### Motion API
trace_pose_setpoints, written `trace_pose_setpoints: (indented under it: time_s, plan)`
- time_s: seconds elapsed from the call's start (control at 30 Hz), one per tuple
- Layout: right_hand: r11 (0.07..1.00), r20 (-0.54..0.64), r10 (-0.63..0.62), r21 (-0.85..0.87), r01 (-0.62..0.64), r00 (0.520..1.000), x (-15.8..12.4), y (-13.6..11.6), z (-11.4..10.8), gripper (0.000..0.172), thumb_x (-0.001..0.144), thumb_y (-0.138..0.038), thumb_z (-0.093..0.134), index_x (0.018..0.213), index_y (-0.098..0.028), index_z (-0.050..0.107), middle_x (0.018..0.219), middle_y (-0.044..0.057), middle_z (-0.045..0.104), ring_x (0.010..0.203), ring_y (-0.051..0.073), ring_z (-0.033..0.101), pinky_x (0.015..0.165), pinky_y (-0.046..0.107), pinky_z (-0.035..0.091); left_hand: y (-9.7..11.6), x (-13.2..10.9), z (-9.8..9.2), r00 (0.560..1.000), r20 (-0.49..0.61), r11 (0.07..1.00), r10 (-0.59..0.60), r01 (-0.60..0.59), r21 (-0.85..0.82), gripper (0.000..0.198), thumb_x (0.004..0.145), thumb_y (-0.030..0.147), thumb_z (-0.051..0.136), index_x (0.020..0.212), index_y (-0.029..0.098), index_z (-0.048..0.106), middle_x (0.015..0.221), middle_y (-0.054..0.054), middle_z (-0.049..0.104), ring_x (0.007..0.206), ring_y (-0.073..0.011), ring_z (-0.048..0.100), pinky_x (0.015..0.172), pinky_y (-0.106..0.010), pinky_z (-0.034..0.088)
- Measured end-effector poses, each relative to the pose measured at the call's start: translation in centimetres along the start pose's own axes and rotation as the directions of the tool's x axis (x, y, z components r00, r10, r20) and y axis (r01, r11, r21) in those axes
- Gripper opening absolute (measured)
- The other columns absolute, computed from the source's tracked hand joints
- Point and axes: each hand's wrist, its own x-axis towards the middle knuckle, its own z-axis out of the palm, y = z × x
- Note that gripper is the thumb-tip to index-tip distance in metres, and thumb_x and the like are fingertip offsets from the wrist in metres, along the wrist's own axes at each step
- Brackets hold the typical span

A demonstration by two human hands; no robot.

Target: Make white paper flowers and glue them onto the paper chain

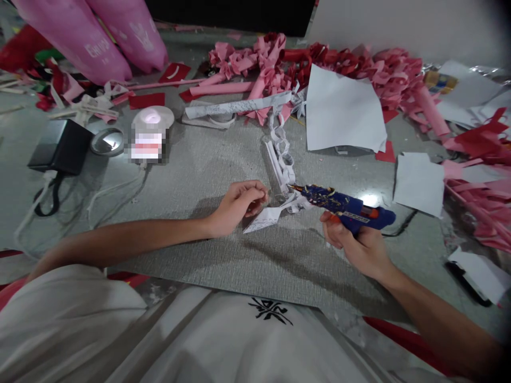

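Observation:
My right hand (355, 244) is wrapped round the handle of a dark blue hot glue gun (335, 202), with a finger at its orange trigger. The gun is speckled with dried glue, and its nozzle points left. Just below the nozzle lies a bundle of folded white paper strips (297, 204). My left hand (241, 205) is closed, its fingertips curled together; whatever may be between them is hidden. Close beside those fingers is a pointed, folded white paper piece (263, 218). A white paper chain (282, 143) runs from the bundle toward the back.
Pink and red paper garlands (255, 66) line the back. White sheets (343, 109) lie at right. Pink bottles (107, 42), a black adapter (59, 146), a round metal lid (107, 142) and a corded white device (151, 119) stand left. The table's edge (239, 295) is near my body.

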Motion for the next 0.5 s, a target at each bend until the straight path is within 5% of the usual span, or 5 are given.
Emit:
trace_pose_setpoints:
  time_s: [0.27,0.5]
  plan:
    - [0.979,-0.096,-0.054,0.193,0.072,0.994,1.0,-1.2,-0.3,0.023,0.103,-0.045,0.064,0.104,-0.022,0.067,0.058,-0.006,0.041,0.048,0.010,0.038,0.047,0.028,0.031,-0.2,0.3,-0.5,0.999,-0.012,0.999,0.043,-0.043,0.016,0.031,0.093,0.025,0.053,0.063,0.018,0.050,0.068,0.001,0.046,0.053,-0.0081,0.044,0.050,-0.026,0.030]
    - [0.979,-0.157,-0.084,0.169,0.110,0.984,1.7,-1.6,-0.8,0.023,0.104,-0.043,0.065,0.102,-0.020,0.067,0.056,-0.007,0.042,0.047,0.009,0.038,0.047,0.029,0.029,0.9,0.8,-0.8,0.990,-0.088,0.988,0.114,-0.103,0.116,0.025,0.091,0.037,0.069,0.077,0.016,0.071,0.077,-0.003,0.064,0.053,-0.0064,0.048,0.045,-0.022,0.027]
